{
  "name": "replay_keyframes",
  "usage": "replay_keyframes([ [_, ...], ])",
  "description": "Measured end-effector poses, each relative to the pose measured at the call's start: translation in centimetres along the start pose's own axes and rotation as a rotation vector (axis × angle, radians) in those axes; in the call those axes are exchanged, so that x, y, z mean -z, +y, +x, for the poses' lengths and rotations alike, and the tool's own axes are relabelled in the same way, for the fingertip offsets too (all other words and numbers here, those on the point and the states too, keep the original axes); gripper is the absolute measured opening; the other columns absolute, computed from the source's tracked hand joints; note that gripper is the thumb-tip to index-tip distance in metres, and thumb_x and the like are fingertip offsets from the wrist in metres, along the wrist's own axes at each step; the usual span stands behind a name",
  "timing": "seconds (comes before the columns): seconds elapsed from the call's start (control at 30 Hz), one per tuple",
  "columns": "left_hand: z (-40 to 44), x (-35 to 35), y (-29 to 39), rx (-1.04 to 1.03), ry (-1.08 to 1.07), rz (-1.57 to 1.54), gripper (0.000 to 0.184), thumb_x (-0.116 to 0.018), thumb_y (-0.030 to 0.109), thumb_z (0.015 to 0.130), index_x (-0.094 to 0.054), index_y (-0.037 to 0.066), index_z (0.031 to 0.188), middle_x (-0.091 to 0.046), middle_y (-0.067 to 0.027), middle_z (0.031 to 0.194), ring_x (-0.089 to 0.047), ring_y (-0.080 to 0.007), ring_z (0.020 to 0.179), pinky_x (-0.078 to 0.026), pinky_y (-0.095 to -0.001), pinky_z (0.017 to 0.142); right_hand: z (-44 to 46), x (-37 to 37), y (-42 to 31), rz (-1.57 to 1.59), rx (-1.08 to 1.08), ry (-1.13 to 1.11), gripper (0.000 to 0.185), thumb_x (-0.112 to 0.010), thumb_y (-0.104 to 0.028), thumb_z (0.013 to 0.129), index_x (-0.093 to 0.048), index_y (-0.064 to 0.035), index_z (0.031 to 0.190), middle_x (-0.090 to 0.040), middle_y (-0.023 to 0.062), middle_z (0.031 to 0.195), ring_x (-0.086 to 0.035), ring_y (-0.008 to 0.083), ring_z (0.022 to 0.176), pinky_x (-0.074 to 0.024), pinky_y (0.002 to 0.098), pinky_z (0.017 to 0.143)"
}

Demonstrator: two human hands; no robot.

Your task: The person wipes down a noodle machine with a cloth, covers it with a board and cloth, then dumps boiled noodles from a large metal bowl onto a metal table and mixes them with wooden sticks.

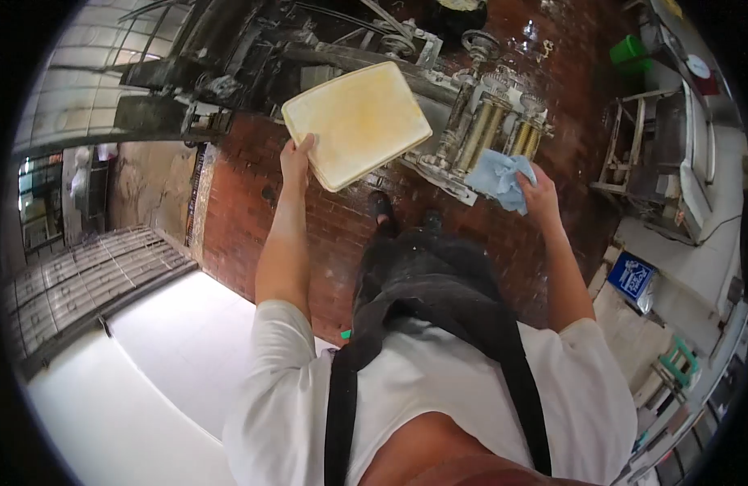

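Observation:
My left hand [294, 166] grips a shallow, cream-coloured rectangular plastic tray [359, 125] by its near left corner, thumb on the face turned up to me. The tray has rounded corners and yellowish staining across its middle. In my right hand [541, 197] is a crumpled light blue cloth [495, 176], held away from the tray. Its loose end hangs in front of a machine with brass-coloured rollers [485, 134]. Cloth and tray are apart. Some of my right fingers are hidden behind the cloth.
A wet red brick floor [244, 194] lies beneath me. Dark machinery [252, 57] stands ahead on the left. To the right are a worn metal-framed stand [633, 146], a green bucket [629, 53] and a blue printed bag [631, 275]. A white surface [171, 356] is at lower left.

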State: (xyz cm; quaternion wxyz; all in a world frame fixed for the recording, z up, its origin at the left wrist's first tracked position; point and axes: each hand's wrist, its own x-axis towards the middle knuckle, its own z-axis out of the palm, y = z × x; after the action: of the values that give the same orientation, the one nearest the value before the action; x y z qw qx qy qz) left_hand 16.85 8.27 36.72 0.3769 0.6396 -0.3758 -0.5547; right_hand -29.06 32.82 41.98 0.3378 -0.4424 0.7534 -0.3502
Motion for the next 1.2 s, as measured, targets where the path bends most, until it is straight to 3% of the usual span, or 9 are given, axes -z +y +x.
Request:
replay_keyframes([
  [0.1,8.6,-2.2,0.7,-0.002,-0.166,0.130,0.032,-0.072,0.016,0.087,-0.064,-0.003,0.111,-0.070,-0.0094,0.098,-0.067,-0.0166,0.083,-0.053,-0.0327,0.072,0.3,-2.5,3.9,-0.168,0.021,0.090,0.036,-0.062,-0.022,0.092,-0.062,-0.0009,0.122,-0.067,0.0191,0.112,-0.064,0.0320,0.105,-0.0472,0.0351,0.090],
  [0.2,18.9,-4.7,-2.3,-0.048,-0.345,0.258,0.035,-0.072,0.021,0.088,-0.063,0.000,0.115,-0.070,-0.0093,0.100,-0.068,-0.0175,0.082,-0.053,-0.0323,0.072,-0.3,-4.6,-0.4,0.010,-0.282,0.108,0.034,-0.061,-0.020,0.093,-0.062,-0.0019,0.121,-0.067,0.0183,0.111,-0.064,0.0314,0.106,-0.0474,0.0358,0.089],
  [0.5,34.1,-11.8,-8.2,0.218,-0.583,0.427,0.042,-0.076,0.025,0.086,-0.064,0.002,0.119,-0.072,-0.0072,0.100,-0.067,-0.0156,0.082,-0.051,-0.0340,0.073,1.0,-12.1,-1.1,0.014,-0.497,0.188,0.027,-0.059,-0.019,0.093,-0.063,-0.0007,0.113,-0.068,0.0144,0.097,-0.063,0.0227,0.094,-0.0475,0.0345,0.085],
  [0.7,41.6,-11.7,-14.6,0.299,-0.563,0.675,0.045,-0.074,0.030,0.088,-0.062,0.003,0.122,-0.070,-0.0083,0.105,-0.067,-0.0186,0.089,-0.051,-0.0349,0.079,4.4,-16.2,-2.5,0.031,-0.597,0.123,0.031,-0.061,-0.017,0.091,-0.063,0.0004,0.117,-0.066,0.0143,0.110,-0.062,0.0250,0.104,-0.0446,0.0338,0.093],
  [0.77,44.4,-11.0,-17.2,0.310,-0.570,0.725,0.045,-0.074,0.035,0.088,-0.064,0.004,0.119,-0.070,-0.0086,0.104,-0.066,-0.0201,0.090,-0.051,-0.0367,0.078,5.0,-17.7,-2.0,0.085,-0.581,0.133,0.029,-0.061,-0.019,0.094,-0.062,0.0009,0.116,-0.066,0.0092,0.104,-0.060,0.0184,0.097,-0.0452,0.0312,0.089],
  [0.93,48.2,-9.3,-20.5,0.038,-0.557,1.205,0.051,-0.064,0.047,0.092,-0.064,0.001,0.113,-0.069,-0.0196,0.097,-0.066,-0.0269,0.095,-0.050,-0.0425,0.080,5.8,-20.2,-1.1,0.093,-0.654,0.052,0.029,-0.061,-0.017,0.094,-0.062,0.0011,0.118,-0.066,0.0061,0.103,-0.059,0.0158,0.096,-0.0455,0.0298,0.089],
  [1.03,50.3,-7.6,-21.8,-0.116,-0.405,1.181,0.054,-0.059,0.050,0.093,-0.065,0.000,0.113,-0.069,-0.0220,0.099,-0.065,-0.0325,0.098,-0.049,-0.0473,0.081,7.0,-21.4,-1.9,0.045,-0.696,0.008,0.028,-0.062,-0.010,0.087,-0.063,0.0008,0.112,-0.065,0.0171,0.104,-0.063,0.0296,0.101,-0.0458,0.0353,0.092],
  [1.13,53.9,-6.7,-24.3,-0.426,-0.251,1.312,0.055,-0.052,0.049,0.096,-0.064,0.002,0.121,-0.068,-0.0240,0.107,-0.063,-0.0384,0.105,-0.047,-0.0508,0.089,7.0,-22.4,-1.3,0.033,-0.658,-0.004,0.030,-0.063,-0.012,0.086,-0.063,0.0005,0.114,-0.066,0.0171,0.106,-0.063,0.0313,0.102,-0.0461,0.0365,0.092],
  [1.2,54.9,-7.2,-25.7,-0.331,-0.247,1.492,0.055,-0.053,0.048,0.096,-0.063,0.001,0.123,-0.067,-0.0244,0.110,-0.063,-0.0384,0.106,-0.047,-0.0495,0.092,7.5,-22.9,-1.1,0.028,-0.655,-0.007,0.032,-0.063,-0.012,0.085,-0.063,0.0005,0.115,-0.066,0.0178,0.107,-0.063,0.0316,0.102,-0.0459,0.0368,0.093],
])
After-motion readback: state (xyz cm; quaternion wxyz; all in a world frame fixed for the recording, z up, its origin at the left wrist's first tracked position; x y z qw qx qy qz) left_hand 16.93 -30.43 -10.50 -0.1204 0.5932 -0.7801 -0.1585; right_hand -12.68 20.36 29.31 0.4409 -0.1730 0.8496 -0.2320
